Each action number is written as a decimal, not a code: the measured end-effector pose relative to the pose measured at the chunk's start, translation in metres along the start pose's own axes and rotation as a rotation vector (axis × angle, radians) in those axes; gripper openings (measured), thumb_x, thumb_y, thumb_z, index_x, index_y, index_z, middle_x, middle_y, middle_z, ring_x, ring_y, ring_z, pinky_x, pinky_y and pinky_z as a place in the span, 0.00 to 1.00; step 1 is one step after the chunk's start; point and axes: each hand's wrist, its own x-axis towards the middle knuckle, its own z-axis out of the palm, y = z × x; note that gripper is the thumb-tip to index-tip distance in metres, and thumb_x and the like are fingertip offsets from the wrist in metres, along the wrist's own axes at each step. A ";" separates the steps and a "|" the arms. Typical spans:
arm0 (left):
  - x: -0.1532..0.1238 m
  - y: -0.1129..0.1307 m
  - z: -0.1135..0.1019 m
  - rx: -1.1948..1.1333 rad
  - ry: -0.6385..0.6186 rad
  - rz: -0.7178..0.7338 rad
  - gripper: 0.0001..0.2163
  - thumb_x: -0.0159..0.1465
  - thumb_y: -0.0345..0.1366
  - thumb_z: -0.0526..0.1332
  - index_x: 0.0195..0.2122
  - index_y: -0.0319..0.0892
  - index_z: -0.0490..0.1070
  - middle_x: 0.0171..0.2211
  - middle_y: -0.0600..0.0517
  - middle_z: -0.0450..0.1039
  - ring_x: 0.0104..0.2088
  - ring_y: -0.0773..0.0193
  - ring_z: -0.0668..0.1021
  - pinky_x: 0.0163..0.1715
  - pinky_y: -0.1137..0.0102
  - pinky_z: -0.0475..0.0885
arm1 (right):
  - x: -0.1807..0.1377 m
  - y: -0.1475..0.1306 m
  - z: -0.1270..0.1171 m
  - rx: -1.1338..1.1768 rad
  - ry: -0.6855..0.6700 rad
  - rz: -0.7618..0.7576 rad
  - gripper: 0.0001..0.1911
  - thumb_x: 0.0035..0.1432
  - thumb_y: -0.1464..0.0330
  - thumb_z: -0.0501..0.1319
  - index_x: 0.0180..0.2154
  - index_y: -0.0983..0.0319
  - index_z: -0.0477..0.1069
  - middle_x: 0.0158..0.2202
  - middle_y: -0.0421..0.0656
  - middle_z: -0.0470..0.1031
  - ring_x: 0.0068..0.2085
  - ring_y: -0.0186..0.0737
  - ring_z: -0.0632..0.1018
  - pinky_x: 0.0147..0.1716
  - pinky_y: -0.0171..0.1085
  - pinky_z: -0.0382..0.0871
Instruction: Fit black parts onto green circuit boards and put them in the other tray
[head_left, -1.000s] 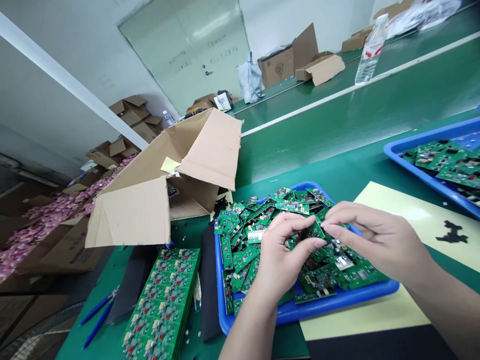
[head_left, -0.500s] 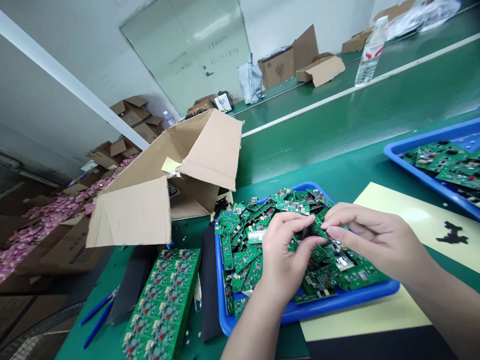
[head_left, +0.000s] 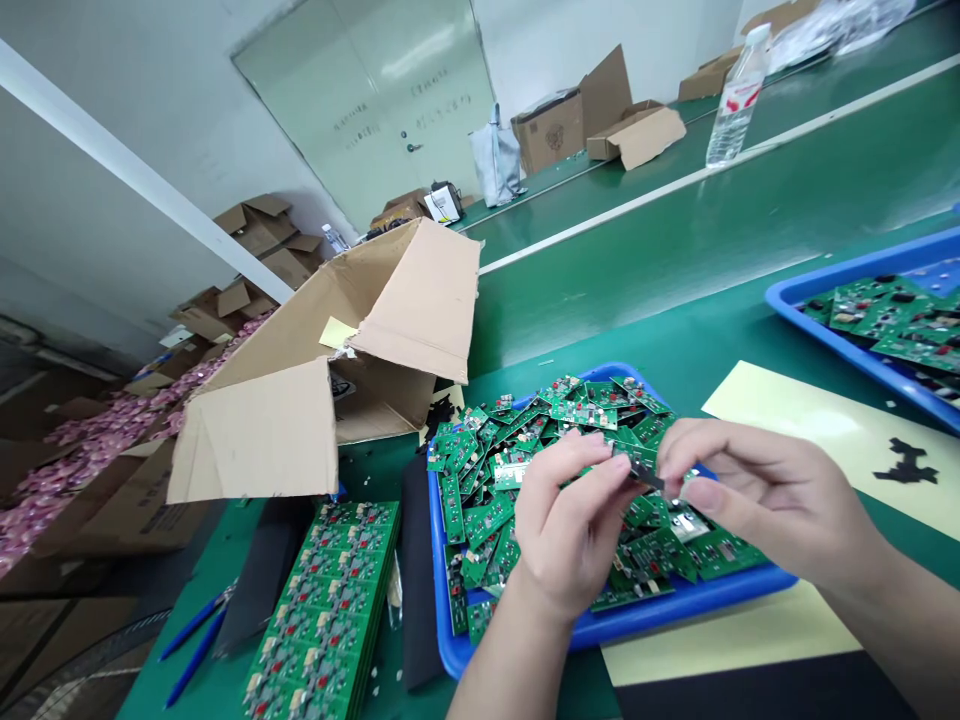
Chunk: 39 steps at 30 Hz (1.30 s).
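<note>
Both of my hands hover over a blue tray (head_left: 450, 640) heaped with several small green circuit boards (head_left: 487, 515). My left hand (head_left: 566, 530) pinches one end of a small dark strip-like part (head_left: 643, 475) with thumb and forefinger. My right hand (head_left: 757, 495) pinches the other end of the same part. The part is held a little above the pile, between the two hands.
A stack of green board panels (head_left: 322, 610) lies left of the tray, with blue cutters (head_left: 196, 635) beside it. An open cardboard box (head_left: 330, 370) lies on its side behind. A second blue tray (head_left: 832, 335) of boards sits far right, beyond a yellow sheet (head_left: 787, 415). A water bottle (head_left: 731, 100) stands at the back.
My hands have drawn slightly apart and lifted, and the small dark part now shows between the fingertips. The view has shifted a little.
</note>
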 end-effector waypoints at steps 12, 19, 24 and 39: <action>-0.003 0.002 -0.002 0.088 -0.042 0.062 0.08 0.62 0.25 0.63 0.43 0.36 0.71 0.41 0.47 0.75 0.44 0.63 0.80 0.47 0.64 0.80 | 0.001 -0.007 0.000 -0.075 -0.069 0.098 0.07 0.60 0.69 0.59 0.29 0.58 0.69 0.24 0.36 0.70 0.26 0.31 0.72 0.25 0.27 0.67; -0.001 0.003 -0.002 0.090 -0.047 0.067 0.08 0.62 0.27 0.64 0.43 0.35 0.70 0.40 0.47 0.75 0.43 0.63 0.80 0.44 0.66 0.82 | -0.001 -0.006 0.002 0.245 -0.066 0.315 0.10 0.61 0.63 0.61 0.28 0.59 0.69 0.24 0.37 0.68 0.26 0.30 0.68 0.24 0.28 0.63; -0.003 0.003 -0.002 0.097 -0.070 0.068 0.08 0.62 0.26 0.63 0.43 0.35 0.71 0.41 0.47 0.74 0.44 0.63 0.80 0.45 0.65 0.81 | 0.005 -0.011 0.002 0.446 -0.124 0.576 0.17 0.54 0.55 0.67 0.26 0.61 0.68 0.23 0.37 0.67 0.26 0.30 0.69 0.27 0.30 0.65; -0.005 0.000 -0.002 0.041 -0.074 0.064 0.11 0.61 0.23 0.64 0.45 0.36 0.70 0.43 0.48 0.74 0.45 0.62 0.80 0.48 0.63 0.80 | 0.008 -0.014 0.000 0.404 -0.112 0.554 0.18 0.53 0.56 0.67 0.24 0.62 0.67 0.22 0.35 0.64 0.24 0.28 0.63 0.23 0.31 0.59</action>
